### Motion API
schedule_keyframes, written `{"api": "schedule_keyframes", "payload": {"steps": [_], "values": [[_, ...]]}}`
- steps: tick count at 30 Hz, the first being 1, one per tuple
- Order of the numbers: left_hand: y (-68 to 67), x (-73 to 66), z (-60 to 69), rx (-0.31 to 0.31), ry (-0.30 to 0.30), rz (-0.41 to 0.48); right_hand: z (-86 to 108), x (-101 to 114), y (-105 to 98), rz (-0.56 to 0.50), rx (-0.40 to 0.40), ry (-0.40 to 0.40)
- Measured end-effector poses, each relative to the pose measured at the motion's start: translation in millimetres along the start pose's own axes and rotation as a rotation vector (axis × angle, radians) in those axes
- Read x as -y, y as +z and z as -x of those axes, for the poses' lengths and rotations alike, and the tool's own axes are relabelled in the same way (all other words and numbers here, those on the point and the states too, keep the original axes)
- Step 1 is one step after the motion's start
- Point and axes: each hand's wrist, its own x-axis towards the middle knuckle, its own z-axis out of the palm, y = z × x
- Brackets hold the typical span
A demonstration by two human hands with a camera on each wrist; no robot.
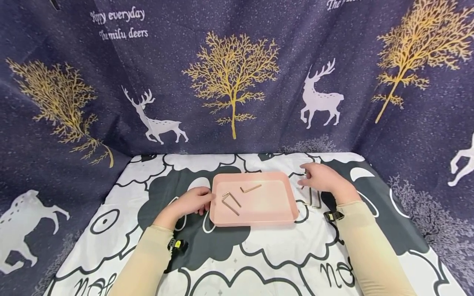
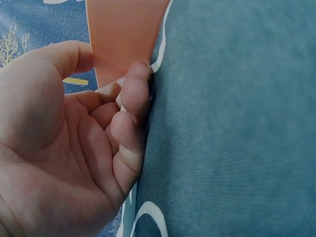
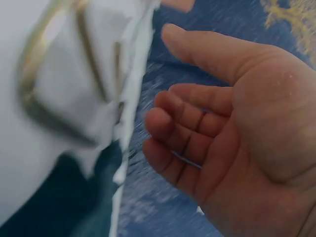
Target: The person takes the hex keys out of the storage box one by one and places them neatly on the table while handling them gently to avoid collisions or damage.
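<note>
The left hand [image 1: 192,200] grips the left edge of a pink tray [image 1: 272,201]; in the left wrist view the thumb of the hand [image 2: 74,133] lies at one side of the tray wall [image 2: 123,39] and the fingertips at the other. Inside the tray lie several L-shaped metal keys, one near the middle [image 1: 253,188] and others at the left [image 1: 230,206]. Right of the tray, the right hand [image 1: 322,177] hovers with thumb and fingers apart, holding nothing. Below it more metal keys [image 1: 319,199] rest on the cloth, blurred beside the hand [image 3: 237,123] in the right wrist view.
A black, white and grey patterned cloth [image 1: 274,246] covers the table. Behind it hangs a dark blue curtain [image 1: 259,123] with gold trees and white deer. Each wrist wears a black strap.
</note>
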Motion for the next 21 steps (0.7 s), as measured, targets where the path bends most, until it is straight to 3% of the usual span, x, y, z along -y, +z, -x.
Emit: {"api": "schedule_keyframes", "payload": {"steps": [3,8,15,21], "values": [[0.3,1.0,-0.9,-0.001,0.001,-0.005,1.9,21,-5,0.008,-0.044,-0.047],[0.0,-2.3,0.5,-0.001,0.002,-0.006,5.8,62,-5,0.029,-0.052,-0.169],[0.2,-5.3,0.4,0.01,0.006,-0.013,10.8,113,5,0.029,0.051,-0.325],[-0.3,-1.4,-0.4,0.005,-0.001,-0.01,-5.2,149,13,0.191,0.057,-0.53]]}}
